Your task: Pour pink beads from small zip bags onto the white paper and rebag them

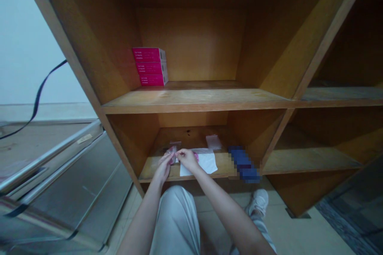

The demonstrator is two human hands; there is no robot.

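On the lower shelf, my left hand (pixel 163 167) is closed on a small clear zip bag (pixel 174 155) that has pinkish contents. My right hand (pixel 188 159) meets the bag from the right, its fingertips pinched together at the bag's edge; whatever lies between them is too small to make out. Under and beside this hand is a white sheet (pixel 208 163) with a cluster of small pink pieces (pixel 196 156) on it, partly covered by the hand. Behind the sheet lies another clear zip bag (pixel 213 142), flat on the wood.
A blurred-out dark blue object (pixel 243 164) lies at the lower shelf's right front edge. Three stacked magenta boxes (pixel 151 66) stand on the upper shelf (pixel 203 95), whose board overhangs the work area. A metal-framed case (pixel 80 183) stands at the left.
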